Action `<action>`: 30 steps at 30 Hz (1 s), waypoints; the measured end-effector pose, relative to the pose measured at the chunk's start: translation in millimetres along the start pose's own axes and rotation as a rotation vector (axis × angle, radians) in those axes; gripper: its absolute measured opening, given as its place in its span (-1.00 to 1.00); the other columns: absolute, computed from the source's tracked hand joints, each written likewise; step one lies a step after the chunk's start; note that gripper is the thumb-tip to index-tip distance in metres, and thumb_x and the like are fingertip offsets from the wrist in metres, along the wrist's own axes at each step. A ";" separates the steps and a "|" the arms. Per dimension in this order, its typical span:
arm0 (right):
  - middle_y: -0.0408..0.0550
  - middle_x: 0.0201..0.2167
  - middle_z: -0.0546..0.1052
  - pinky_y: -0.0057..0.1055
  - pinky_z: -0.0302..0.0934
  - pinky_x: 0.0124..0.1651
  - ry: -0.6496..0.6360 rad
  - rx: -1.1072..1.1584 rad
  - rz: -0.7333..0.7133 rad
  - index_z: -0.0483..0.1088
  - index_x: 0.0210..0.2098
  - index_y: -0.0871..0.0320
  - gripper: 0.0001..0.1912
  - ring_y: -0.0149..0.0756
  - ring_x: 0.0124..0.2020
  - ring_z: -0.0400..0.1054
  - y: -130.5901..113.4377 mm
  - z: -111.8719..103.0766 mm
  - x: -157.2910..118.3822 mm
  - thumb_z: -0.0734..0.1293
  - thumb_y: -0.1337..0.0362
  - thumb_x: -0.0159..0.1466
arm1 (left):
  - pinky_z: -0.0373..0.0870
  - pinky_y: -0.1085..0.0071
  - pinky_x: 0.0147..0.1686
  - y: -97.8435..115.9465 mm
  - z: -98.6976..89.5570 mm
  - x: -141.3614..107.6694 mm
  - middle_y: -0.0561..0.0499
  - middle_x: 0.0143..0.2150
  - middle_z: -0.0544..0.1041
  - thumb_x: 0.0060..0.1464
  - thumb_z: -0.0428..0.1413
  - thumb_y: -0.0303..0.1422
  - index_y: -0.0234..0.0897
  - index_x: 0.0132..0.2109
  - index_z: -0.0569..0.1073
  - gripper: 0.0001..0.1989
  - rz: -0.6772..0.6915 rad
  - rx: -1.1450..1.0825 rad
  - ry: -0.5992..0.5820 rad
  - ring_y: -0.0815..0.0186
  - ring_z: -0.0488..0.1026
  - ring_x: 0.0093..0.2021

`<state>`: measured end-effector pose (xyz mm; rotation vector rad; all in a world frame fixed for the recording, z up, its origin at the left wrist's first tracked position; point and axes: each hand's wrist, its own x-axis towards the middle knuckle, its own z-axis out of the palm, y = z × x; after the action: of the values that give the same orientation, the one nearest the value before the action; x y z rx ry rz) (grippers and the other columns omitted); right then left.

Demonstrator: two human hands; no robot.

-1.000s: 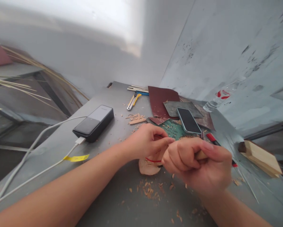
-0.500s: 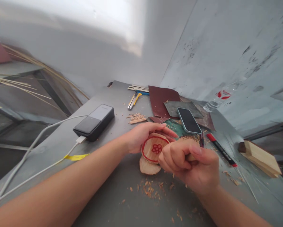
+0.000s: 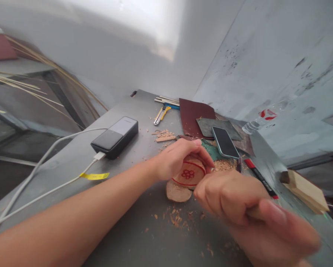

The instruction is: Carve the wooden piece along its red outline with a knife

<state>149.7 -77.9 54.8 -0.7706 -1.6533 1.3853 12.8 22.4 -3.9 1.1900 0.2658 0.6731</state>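
While the disc [image 3: 188,174] is facing its red flower up toward the camera, its long axis running left to right, the left hand [image 3: 184,157] is clamping it, fingers curled, beside the slab [image 3: 178,193]; the right hand [image 3: 238,202] is clenching a handle [image 3: 255,213], fingers together.

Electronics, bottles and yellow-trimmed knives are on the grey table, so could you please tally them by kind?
Black rectangular power bank: 1
Black-screened smartphone: 1
Clear red-labelled plastic bottle: 1
Silver-and-yellow utility knife: 1
Total: 4
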 end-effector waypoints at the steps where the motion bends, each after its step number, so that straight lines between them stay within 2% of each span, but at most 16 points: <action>1: -0.19 -0.69 0.01 -0.24 -0.05 -0.41 -0.012 -0.026 -0.008 -0.01 -0.61 0.08 -0.42 -0.29 -0.60 0.01 1.7 1.5 -0.4 0.13 -0.12 0.40 | 0.45 0.41 -0.16 -0.1 0.1 -0.4 -0.11 -0.27 0.64 0.36 -0.11 -0.07 -0.33 -0.28 0.65 -0.45 -0.001 0.004 -0.004 0.25 0.55 -0.22; 5: -0.20 -0.68 -0.02 -0.24 -0.19 -0.43 -0.048 -0.049 -0.145 -0.02 -0.58 0.07 -0.54 -0.34 -0.63 -0.10 11.5 6.7 0.9 0.08 -0.01 0.36 | 0.45 0.40 -0.17 4.1 0.9 -1.6 -0.10 -0.25 0.63 0.37 -0.15 -0.14 -0.31 -0.31 0.62 -0.46 -0.011 0.055 0.012 0.25 0.55 -0.21; 9: -0.18 -0.66 0.00 -0.23 -0.09 -0.39 -0.042 -0.083 -0.045 0.00 -0.58 0.07 -0.48 -0.29 -0.60 -0.01 12.8 6.4 1.5 0.10 -0.09 0.39 | 0.44 0.37 -0.23 8.9 2.7 -2.2 -0.10 -0.30 0.62 0.35 -0.18 -0.21 -0.33 -0.33 0.60 -0.47 -0.003 0.073 0.022 0.24 0.53 -0.26; 14: -0.21 -0.69 -0.04 -0.26 -0.19 -0.43 -0.037 0.011 -0.124 -0.02 -0.59 0.08 -0.53 -0.34 -0.63 -0.11 14.0 5.2 6.3 0.12 -0.02 0.35 | 0.43 0.36 -0.24 9.8 4.1 -1.3 -0.14 -0.29 0.62 0.32 -0.17 -0.25 -0.34 -0.38 0.58 -0.49 0.032 0.132 0.062 0.25 0.51 -0.28; 20: -0.21 -0.68 -0.04 -0.25 -0.17 -0.43 -0.051 0.010 -0.163 -0.03 -0.58 0.08 -0.57 -0.34 -0.64 -0.10 15.4 6.1 12.8 0.09 0.03 0.35 | 0.44 0.40 -0.24 10.1 4.6 -1.7 -0.07 -0.33 0.61 0.34 -0.17 -0.29 -0.30 -0.39 0.58 -0.51 0.028 0.134 0.061 0.28 0.51 -0.29; 24: -0.21 -0.69 -0.04 -0.26 -0.16 -0.43 -0.052 -0.018 -0.101 -0.02 -0.59 0.08 -0.51 -0.33 -0.64 -0.07 14.7 5.8 10.8 0.12 -0.03 0.37 | 0.46 0.41 -0.26 9.2 3.4 -1.0 -0.06 -0.33 0.62 0.34 -0.17 -0.29 -0.28 -0.39 0.58 -0.51 0.022 0.104 0.069 0.28 0.52 -0.29; 30: -0.21 -0.68 -0.05 -0.27 -0.19 -0.44 -0.069 -0.014 -0.135 -0.03 -0.58 0.08 -0.54 -0.35 -0.65 -0.11 16.2 5.8 11.7 0.12 0.01 0.35 | 0.46 0.40 -0.25 7.6 1.2 0.2 -0.10 -0.29 0.62 0.34 -0.17 -0.30 -0.32 -0.34 0.61 -0.51 0.032 0.133 0.083 0.28 0.53 -0.29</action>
<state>138.3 -67.3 41.1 -0.6133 -1.7364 1.3194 11.0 23.2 3.6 1.2976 0.3662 0.7431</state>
